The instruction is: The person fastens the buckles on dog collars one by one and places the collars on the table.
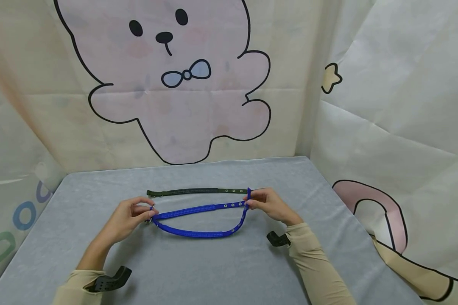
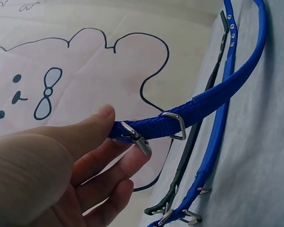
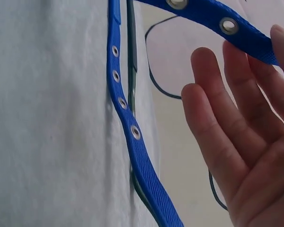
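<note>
1. Blue and lifted clear of the desk (image 1: 198, 271), the raised strap (image 1: 192, 234) meets the left hand (image 1: 127, 218) left of centre in the head view. Thumb and fingers pinch its end beside a metal buckle (image 2: 143, 145); the outer fingers bend loosely. So little is gripped that a tug from the other side could, I judge, pull it free.

2. Across the middle of the frame, the raised strap sags in a slack curve. Lowered carelessly, that slack could flop over the lying blue strap (image 1: 198, 209), which rests just behind it.

3. At upper centre, the green strap (image 1: 198, 191) runs alongside the lying blue strap. Metal fittings near both left ends lie close to the left hand and could catch the webbing.

4. Right of centre, the right hand (image 1: 272, 205) pinches the raised strap's eyelet end between thumb and fingers, two outer fingers spread away. This hand stands over the lying straps' right ends, partly hiding them; a low sweep might drag them along.

5. Below it, a black wrist mount (image 1: 277, 239) juts inward and could brush the desk's grey cloth. Pale printed curtains (image 1: 397, 140) close off the right side.
</note>
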`<state>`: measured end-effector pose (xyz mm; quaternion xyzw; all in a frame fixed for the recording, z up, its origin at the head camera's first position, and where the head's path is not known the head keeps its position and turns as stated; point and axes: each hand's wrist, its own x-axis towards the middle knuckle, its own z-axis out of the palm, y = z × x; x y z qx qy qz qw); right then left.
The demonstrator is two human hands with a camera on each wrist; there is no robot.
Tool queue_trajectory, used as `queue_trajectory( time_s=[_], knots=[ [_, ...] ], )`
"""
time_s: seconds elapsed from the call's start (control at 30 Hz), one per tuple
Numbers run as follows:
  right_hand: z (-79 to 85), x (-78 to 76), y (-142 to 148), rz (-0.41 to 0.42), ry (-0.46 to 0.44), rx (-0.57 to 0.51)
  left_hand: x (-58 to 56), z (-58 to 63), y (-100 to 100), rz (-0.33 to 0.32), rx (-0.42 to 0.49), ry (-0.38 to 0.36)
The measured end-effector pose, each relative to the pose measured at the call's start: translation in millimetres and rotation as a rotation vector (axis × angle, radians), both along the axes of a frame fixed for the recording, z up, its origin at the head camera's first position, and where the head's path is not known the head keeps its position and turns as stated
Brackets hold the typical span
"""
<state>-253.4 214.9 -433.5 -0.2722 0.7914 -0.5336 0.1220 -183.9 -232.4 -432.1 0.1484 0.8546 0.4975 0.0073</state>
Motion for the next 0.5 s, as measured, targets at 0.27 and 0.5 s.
queue_trajectory(
  time_s=[0.27, 0.5],
  knots=[
    [-2.3, 5.3, -18, -0.005, -0.032, -0.05, 1.2, 2.0, 9, 0.063, 0.026, 0.002],
    [-2.8, 10.0, -30, 0.009, -0.05, -0.131, 1.7, 2.6, 15, 0.079, 0.056, 0.041]
  ],
)
